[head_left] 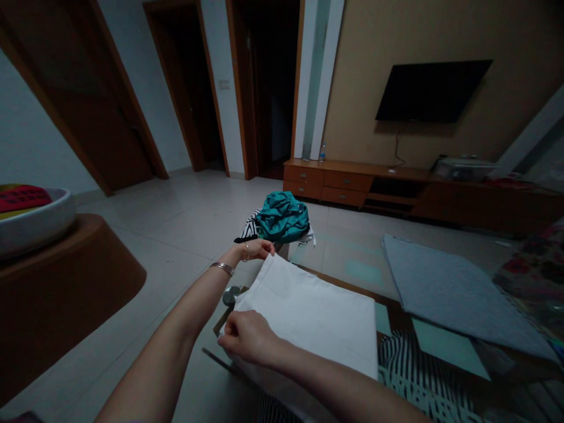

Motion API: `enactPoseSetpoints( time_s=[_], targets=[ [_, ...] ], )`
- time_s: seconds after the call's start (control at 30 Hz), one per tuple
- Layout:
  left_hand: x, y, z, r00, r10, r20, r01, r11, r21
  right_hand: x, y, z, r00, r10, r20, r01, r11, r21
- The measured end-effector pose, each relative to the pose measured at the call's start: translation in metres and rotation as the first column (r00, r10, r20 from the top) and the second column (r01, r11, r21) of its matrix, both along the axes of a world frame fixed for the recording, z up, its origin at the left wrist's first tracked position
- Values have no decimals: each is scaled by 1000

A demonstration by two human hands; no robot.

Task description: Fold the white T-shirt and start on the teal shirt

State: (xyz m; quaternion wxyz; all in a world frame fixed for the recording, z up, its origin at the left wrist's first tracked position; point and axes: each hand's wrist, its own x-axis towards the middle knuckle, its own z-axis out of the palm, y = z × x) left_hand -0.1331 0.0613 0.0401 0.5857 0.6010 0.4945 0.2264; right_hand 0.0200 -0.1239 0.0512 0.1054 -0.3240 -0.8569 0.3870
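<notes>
Folded white cloth [308,317] on the glass surface [447,346], near its left edge: my left hand [253,249] pinches the far corner, my right hand [249,338] grips the near corner. Grey cloth [458,294] lies flat to the right.

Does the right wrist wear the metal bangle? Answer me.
No, the metal bangle sits behind the left hand, while the right hand gripping the white cloth shows a bare wrist.
</notes>
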Motion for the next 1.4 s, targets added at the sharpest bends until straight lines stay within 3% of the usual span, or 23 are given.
enactPoseSetpoints(
  time_s=[0.17,0.23,0.33,0.43,0.5,0.57,0.6,0.67,0.73,0.77,0.83,0.9,1.03,1.13,1.2,1.3,1.4],
  targets=[
    [-1,-7,-5,995,76,-69,-74,997,24,5,-16,-18,963,270,-10,-267,957,113],
    [4,-12,-7,991,96,-94,-92,995,44,22,-21,-18,955,293,-40,-280,941,191],
    [18,-18,-13,944,149,-294,-107,982,156,63,-21,-15,975,192,-115,-159,956,245],
    [36,-23,-21,792,285,-540,-114,938,328,114,-10,-18,984,-10,-180,60,960,274],
    [52,-30,-24,716,374,-589,-139,903,406,147,3,-25,967,-172,-190,228,915,333],
    [69,-42,-27,648,472,-598,-162,852,497,176,17,-34,928,-332,-166,372,831,413],
    [79,-49,-28,615,515,-597,-134,815,564,188,23,-38,905,-399,-145,420,788,449],
    [100,-67,-34,576,549,-606,44,719,693,205,36,-48,870,-485,-88,460,733,501],
    [119,-83,-44,559,503,-659,294,623,724,216,45,-58,858,-514,-23,448,725,523],
    [126,-90,-50,545,460,-701,387,603,697,221,48,-63,857,-515,6,436,731,525],
    [131,-98,-61,508,388,-770,453,639,621,232,55,-74,858,-512,48,415,743,525],
    [124,-101,-68,460,381,-802,428,697,576,246,61,-84,852,-519,67,412,744,526],
    [80,-103,-70,361,450,-817,356,743,567,280,75,-98,808,-583,92,452,711,538],
    [42,-109,-62,259,504,-824,235,794,560,294,74,-95,775,-626,91,480,675,560],
    [27,-120,-54,174,552,-815,109,812,573,292,58,-89,777,-628,51,482,645,594],
    [29,-146,-44,116,618,-777,75,775,628,280,12,-80,892,-452,-9,353,684,639],
    [54,-179,-44,199,611,-766,234,729,643,271,-41,-78,990,-140,21,96,774,626]
  ],
)
